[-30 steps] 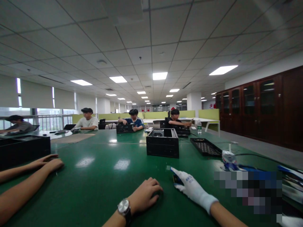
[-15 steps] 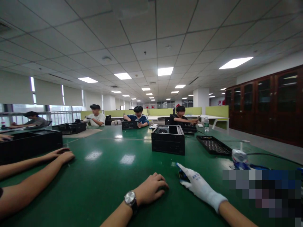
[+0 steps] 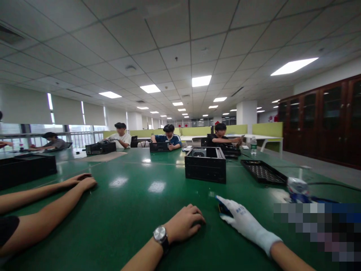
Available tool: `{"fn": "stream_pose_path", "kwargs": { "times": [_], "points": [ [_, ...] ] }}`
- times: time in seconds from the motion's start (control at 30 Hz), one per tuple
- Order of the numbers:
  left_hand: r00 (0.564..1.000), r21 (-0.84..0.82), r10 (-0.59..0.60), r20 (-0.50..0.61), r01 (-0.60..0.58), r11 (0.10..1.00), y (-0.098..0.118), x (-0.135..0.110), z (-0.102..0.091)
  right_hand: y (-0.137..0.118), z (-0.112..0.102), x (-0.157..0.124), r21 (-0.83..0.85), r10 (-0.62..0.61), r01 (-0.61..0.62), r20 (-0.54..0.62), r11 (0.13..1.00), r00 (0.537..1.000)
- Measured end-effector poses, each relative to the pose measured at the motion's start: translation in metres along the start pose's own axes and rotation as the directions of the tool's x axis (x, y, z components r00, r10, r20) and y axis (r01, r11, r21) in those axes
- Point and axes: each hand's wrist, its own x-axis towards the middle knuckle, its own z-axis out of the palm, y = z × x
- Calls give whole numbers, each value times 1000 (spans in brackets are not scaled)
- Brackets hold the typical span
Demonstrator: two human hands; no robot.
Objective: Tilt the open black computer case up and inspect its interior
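My left hand (image 3: 184, 223) is bare, with a watch (image 3: 160, 234) on its wrist. It rests palm down on the green table (image 3: 126, 229), fingers loosely bent and slightly apart, holding nothing. On my right hand (image 3: 241, 216) is a white glove with a blue palm side. Its thumb and fingers are closed around a small dark thing (image 3: 223, 207) that is mostly hidden, so I cannot make out its kind. Beyond both hands stands an open black computer case (image 3: 205, 169) with a grey power supply (image 3: 199, 152) inside.
At left, another person's bare forearms (image 3: 50, 222) rest on the table near a black case (image 3: 28, 169). Across the table, several people sit at cases. A black perforated panel (image 3: 262, 172), a water bottle (image 3: 253, 146) and a plastic-wrapped item (image 3: 298, 188) lie to the right.
The view has turned slightly left, so most things sit further right. The black case at far left has shifted left, away from the neighbour's arms. My hands keep their poses.
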Motion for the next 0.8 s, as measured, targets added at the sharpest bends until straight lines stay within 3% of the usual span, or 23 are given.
{"fn": "stream_pose_path", "kwargs": {
  "times": [0.5, 0.8],
  "points": [
    [996, 83, -59, -64, 64, 994, -5, 1, 3, -3, -2, -1, 40, -97, 100, -59, 994, 994],
    [998, 235, -15, -65, 30, 972, -8, 5, 3, -11, -7, -3, 86, -105, 112, -80, 990, 991]
  ]
}}
